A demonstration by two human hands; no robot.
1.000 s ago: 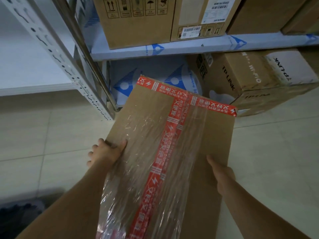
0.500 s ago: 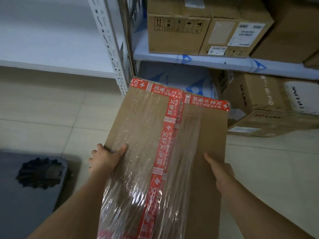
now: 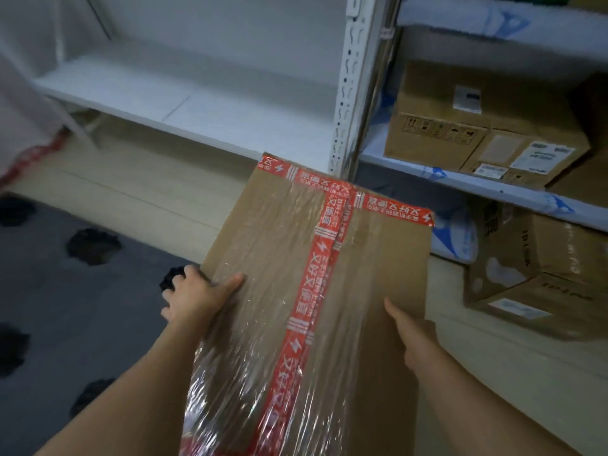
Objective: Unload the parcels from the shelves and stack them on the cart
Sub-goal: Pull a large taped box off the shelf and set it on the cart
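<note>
I carry a large flat cardboard parcel (image 3: 279, 258) sealed with red printed tape and clear wrap, held out in front of me above the floor. My left hand (image 3: 194, 296) grips its left edge, thumb on top and fingers curled under. My right hand (image 3: 411, 334) holds the right edge, thumb lying on the top face. The dark grey cart deck (image 3: 82, 307) with black cut-outs lies low at the left, just beside the parcel's left edge.
A white shelf (image 3: 184, 106) stands bare behind the cart. To the right, a perforated upright (image 3: 348, 93) and a shelf (image 3: 460, 184) bearing brown boxes (image 3: 467, 126). More boxes (image 3: 533, 274) sit on the tiled floor at the right.
I have turned left with the parcel: the loaded shelves slid to the right and the cart deck came into view at the left. Both hands keep the same hold.
</note>
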